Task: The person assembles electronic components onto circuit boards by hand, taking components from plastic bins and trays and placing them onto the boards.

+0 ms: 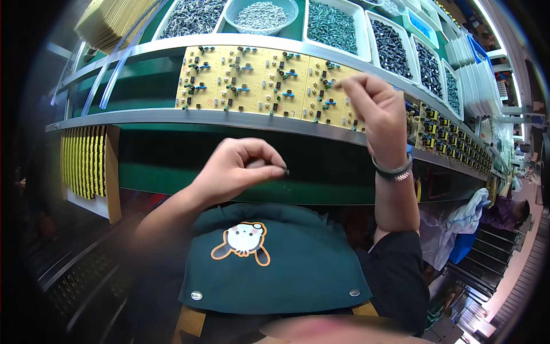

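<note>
My left hand [235, 163] hovers in front of the metal rail, thumb and forefinger pinched on a small dark component [287, 172]. Farther right, my right hand [378, 109] reaches over the yellow circuit boards [217, 69], its fingertips pressed together just above them. Whatever those fingertips hold, if anything, is too small to make out. The boards lie side by side between two metal rails and carry rows of small black, green, blue and silver components. A dark bracelet [394, 169] circles my right wrist.
Beyond the boards, green components [331, 26], silver components [262, 15] and black components [391, 47] fill trays and a bowl. Yellow-edged boards [85, 163] stand in a rack at left. Populated boards [450, 137] continue along the line at right. A person [507, 212] is at far right.
</note>
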Motion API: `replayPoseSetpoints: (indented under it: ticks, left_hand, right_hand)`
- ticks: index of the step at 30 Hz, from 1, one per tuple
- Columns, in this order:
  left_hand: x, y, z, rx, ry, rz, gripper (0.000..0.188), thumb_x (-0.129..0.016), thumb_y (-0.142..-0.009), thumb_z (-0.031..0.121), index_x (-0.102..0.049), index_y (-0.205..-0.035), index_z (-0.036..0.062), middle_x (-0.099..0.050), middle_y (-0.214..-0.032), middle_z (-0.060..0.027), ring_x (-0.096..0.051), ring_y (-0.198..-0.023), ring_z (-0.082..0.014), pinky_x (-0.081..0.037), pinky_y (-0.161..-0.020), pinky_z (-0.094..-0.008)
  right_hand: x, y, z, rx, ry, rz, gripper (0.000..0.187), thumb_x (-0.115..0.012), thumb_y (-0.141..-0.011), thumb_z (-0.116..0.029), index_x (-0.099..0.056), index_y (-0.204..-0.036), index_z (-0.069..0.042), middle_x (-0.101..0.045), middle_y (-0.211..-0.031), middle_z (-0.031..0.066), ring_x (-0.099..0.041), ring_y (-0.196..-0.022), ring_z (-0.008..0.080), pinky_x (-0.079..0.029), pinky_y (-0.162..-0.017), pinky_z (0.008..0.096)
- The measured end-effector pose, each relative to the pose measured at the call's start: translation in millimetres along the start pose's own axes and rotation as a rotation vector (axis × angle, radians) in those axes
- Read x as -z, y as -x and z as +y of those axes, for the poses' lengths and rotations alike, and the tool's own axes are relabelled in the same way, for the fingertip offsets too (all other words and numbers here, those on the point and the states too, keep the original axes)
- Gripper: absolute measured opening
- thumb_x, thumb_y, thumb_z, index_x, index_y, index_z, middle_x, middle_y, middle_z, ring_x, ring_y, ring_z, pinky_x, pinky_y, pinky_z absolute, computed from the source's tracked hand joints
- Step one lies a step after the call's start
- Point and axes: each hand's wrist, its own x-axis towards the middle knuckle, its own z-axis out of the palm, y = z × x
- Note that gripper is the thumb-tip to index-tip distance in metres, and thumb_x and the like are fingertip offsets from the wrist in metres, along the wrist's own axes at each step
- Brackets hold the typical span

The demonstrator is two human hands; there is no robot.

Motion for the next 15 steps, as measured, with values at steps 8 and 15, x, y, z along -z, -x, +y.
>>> replayPoseSetpoints:
  ticks: [8,15]
  left_hand:
    - [34,-58,32,-0.783,-1.070,0.381,0.005,-0.074,-0.088,0.006,-0.071,-0.092,0.0082,-0.063,-0.078,-0.0041,-0.055,-0.059,-0.0217,-0.044,-0.057,-0.0345]
    - [42,-78,33,-0.814,-1.197,0.241,0.005,-0.072,-0.090,0.009,-0.068,-0.093,0.0089,-0.063,-0.082,-0.0050,-0.059,-0.064,-0.0245,-0.047,-0.060,-0.0372]
  right_hand:
    - [-55,91,41,-0.901,-1.000,-0.508,0.016,-0.063,-0.098,-0.001,-0.066,-0.112,0.005,-0.072,-0.096,0.0121,-0.064,-0.072,0.0124,-0.053,-0.065,0.0223]
    - [-59,108,64,-0.901,-1.126,-0.463,0.022,-0.062,-0.102,-0.005,-0.067,-0.119,0.007,-0.074,-0.112,0.0226,-0.075,-0.087,0.0205,-0.061,-0.074,0.0250]
